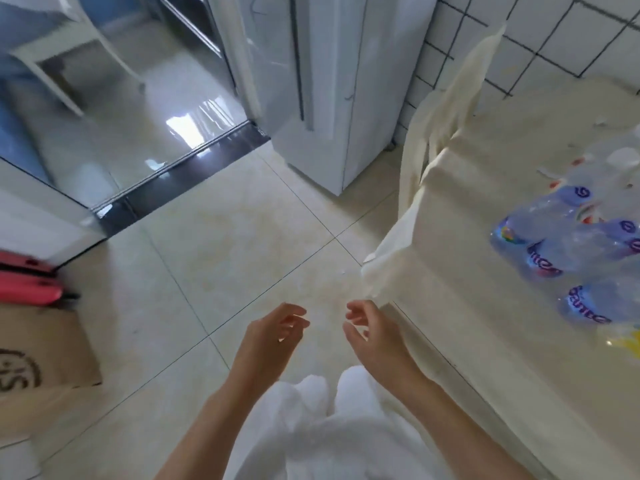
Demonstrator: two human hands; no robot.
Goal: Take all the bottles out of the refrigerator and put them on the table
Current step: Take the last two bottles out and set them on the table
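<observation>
Several clear plastic water bottles [568, 244] with purple caps and labels lie clustered on the cream-covered table [485, 306] at the right. The white refrigerator [329, 91] stands ahead at the top centre with its door shut. My left hand [273, 337] and my right hand [370, 334] hover side by side over the floor tiles, just left of the table's near edge. Both hands hold nothing, and their fingers are loosely curled and apart.
A brown cardboard box [38, 358] and a red object [27, 282] sit on the floor at the left. A dark door threshold [180, 181] leads to a glossy-floored room with a white chair [69, 50]. White tiled wall [554, 36] backs the table.
</observation>
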